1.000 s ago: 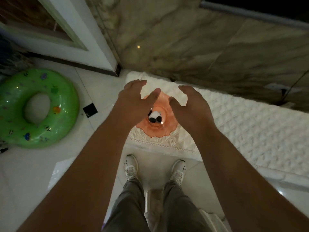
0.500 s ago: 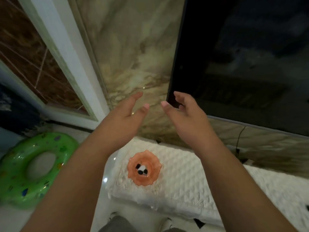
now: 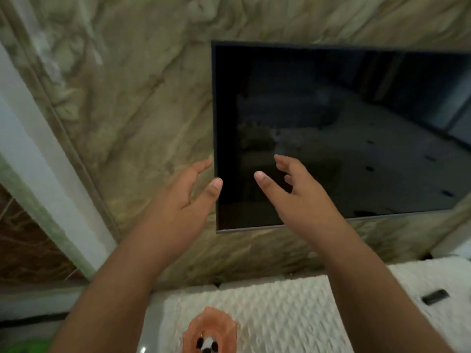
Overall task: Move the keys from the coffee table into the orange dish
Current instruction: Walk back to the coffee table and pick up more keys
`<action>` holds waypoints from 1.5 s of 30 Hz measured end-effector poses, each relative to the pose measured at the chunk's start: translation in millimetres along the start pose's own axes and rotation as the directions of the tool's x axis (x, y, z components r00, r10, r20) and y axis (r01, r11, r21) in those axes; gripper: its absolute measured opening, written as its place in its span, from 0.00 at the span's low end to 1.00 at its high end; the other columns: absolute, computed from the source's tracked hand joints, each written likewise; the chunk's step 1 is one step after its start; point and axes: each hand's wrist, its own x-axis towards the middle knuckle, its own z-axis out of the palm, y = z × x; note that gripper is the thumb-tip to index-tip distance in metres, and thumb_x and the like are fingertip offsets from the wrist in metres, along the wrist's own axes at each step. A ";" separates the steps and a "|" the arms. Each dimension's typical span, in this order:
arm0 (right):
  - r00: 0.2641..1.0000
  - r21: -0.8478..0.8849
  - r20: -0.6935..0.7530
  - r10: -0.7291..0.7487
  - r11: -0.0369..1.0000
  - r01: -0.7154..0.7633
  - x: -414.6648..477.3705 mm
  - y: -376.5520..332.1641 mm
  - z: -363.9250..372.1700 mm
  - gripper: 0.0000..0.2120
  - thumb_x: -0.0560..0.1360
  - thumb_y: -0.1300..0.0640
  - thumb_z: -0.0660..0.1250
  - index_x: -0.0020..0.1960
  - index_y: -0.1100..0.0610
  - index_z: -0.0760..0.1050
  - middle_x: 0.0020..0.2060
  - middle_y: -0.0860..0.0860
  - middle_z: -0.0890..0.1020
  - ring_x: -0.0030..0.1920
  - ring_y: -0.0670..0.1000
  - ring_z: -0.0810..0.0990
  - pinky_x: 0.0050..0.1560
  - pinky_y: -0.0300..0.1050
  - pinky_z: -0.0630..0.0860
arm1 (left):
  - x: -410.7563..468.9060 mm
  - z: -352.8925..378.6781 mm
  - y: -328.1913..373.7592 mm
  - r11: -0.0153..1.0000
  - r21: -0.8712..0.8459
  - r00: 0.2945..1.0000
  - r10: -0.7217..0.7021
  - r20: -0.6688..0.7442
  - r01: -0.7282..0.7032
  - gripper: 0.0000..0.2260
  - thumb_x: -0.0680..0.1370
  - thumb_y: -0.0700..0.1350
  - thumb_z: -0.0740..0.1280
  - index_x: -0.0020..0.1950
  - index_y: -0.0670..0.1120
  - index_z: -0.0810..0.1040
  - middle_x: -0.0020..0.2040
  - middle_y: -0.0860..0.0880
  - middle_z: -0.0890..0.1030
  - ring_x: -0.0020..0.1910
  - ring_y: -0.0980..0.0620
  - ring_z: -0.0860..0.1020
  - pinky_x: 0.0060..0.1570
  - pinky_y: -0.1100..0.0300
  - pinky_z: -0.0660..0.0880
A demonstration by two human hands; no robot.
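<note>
Since the earlier frame the view has tipped upward: orange dish (image 3: 209, 330) has slid from mid-picture to the bottom edge, and the dark screen (image 3: 339, 133) on the marble wall (image 3: 132, 103) now fills most of the view. Both hands have risen with it.

Left hand (image 3: 178, 200): open, fingers spread, holding nothing. Right hand (image 3: 300, 197): open, fingers loosely curled, holding nothing. They hover apart, a gap between the thumbs, well above the dish and in front of the screen's lower left corner.

Dish sits on the white quilted cover (image 3: 293, 312) of the counter, near its left end. Small black-and-white item (image 3: 207, 344) lies in the dish's hollow; judged to be the keys, though blurred and partly cut off by the frame edge. If so, the placing looks done.

Risks, as judgement:
- Dish stands close to the cover's left end; a forearm dropping back could catch its rim and tip it toward the floor.
- Soft, uneven cover gives a poor footing, so a light knock may spill the keys.
- Eyes are off the dish, which makes a blind withdrawal likelier to clip it.
- Small dark object (image 3: 435, 296) at right: unidentified.
</note>
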 end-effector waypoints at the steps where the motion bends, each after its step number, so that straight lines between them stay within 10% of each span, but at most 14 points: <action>1: 0.999 -0.010 -0.039 0.013 1.000 -0.013 -0.6 -4.5 -3.0 0.38 0.66 0.23 0.59 0.72 0.34 0.57 0.72 0.36 0.66 0.65 0.39 0.66 0.52 0.41 0.67 | 3.9 -3.2 0.9 1.000 0.004 1.000 0.018 0.025 -0.018 0.24 0.73 0.68 0.57 0.68 0.65 0.69 0.62 0.62 0.71 0.66 0.61 0.69 0.66 0.50 0.69; 10: 0.907 -0.062 -0.367 0.207 0.967 -0.246 -55.0 4.8 -22.4 0.38 0.68 0.25 0.60 0.74 0.36 0.55 0.74 0.39 0.64 0.70 0.45 0.66 0.57 0.45 0.67 | 26.3 20.4 -8.5 0.986 -0.080 0.949 0.160 0.270 -0.143 0.25 0.72 0.73 0.56 0.67 0.68 0.68 0.66 0.60 0.70 0.64 0.59 0.72 0.61 0.50 0.73; 23: 0.523 0.086 -0.731 0.438 0.820 -0.566 -227.0 31.8 -120.0 0.31 0.72 0.32 0.62 0.73 0.38 0.61 0.71 0.39 0.68 0.66 0.45 0.70 0.62 0.51 0.70 | -23.8 153.3 91.2 0.906 -0.267 0.639 0.421 0.644 -0.328 0.19 0.76 0.65 0.59 0.67 0.68 0.67 0.63 0.66 0.67 0.59 0.68 0.68 0.55 0.58 0.70; 45: 0.162 0.311 -0.836 0.525 0.695 -0.648 -394.6 116.2 -245.0 0.30 0.73 0.32 0.62 0.72 0.39 0.62 0.71 0.39 0.69 0.68 0.45 0.69 0.64 0.49 0.69 | -153.9 352.4 222.5 0.821 -0.445 0.258 0.545 0.798 -0.358 0.17 0.76 0.66 0.59 0.65 0.70 0.67 0.61 0.67 0.69 0.58 0.65 0.71 0.52 0.58 0.72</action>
